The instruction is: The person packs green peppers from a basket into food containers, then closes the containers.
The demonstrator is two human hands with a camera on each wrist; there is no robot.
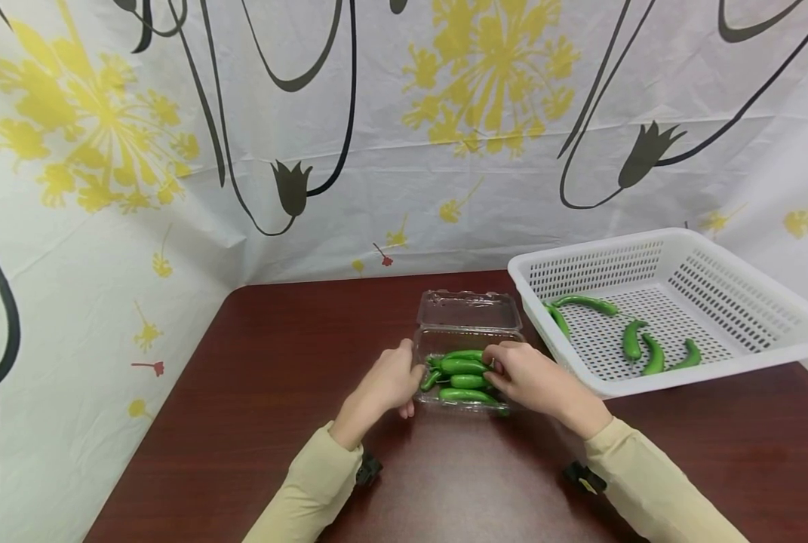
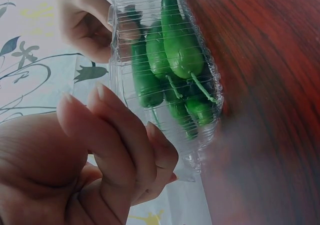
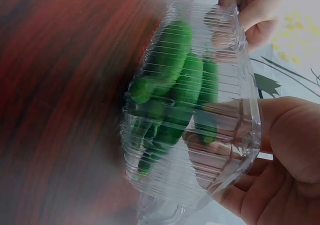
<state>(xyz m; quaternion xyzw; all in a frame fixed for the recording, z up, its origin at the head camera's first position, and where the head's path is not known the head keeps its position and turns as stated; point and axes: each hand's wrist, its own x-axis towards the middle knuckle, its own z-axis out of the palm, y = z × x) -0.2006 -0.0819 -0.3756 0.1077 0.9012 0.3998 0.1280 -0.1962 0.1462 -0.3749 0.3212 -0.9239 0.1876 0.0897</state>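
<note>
Dark-red tabletop (image 1: 274, 362) fronts flower-printed sheeting (image 1: 376, 173); left grip (image 1: 390, 378) pinches the clear box (image 1: 468, 338), right grip (image 1: 538, 378) pinches a green pepper (image 1: 463, 366).

Table (image 1: 261, 415): before the hanging cloth (image 1: 370, 128), beneath the container (image 1: 458, 339) and the basket (image 1: 723, 369).
Container: left of the basket, near the middle of the table.
Lid (image 1: 470, 309): folded back behind the container.
Container peppers (image 1: 463, 366): inside, side by side, one behind another.
Left hand (image 1: 388, 377): at the container's left wall.
Right hand (image 1: 529, 377): at the container's right side, fingertips inside beside the peppers.
Basket: at the table's right, behind the right hand.
Basket peppers (image 1: 632, 341): two along the left side, three nearer the front.
</note>
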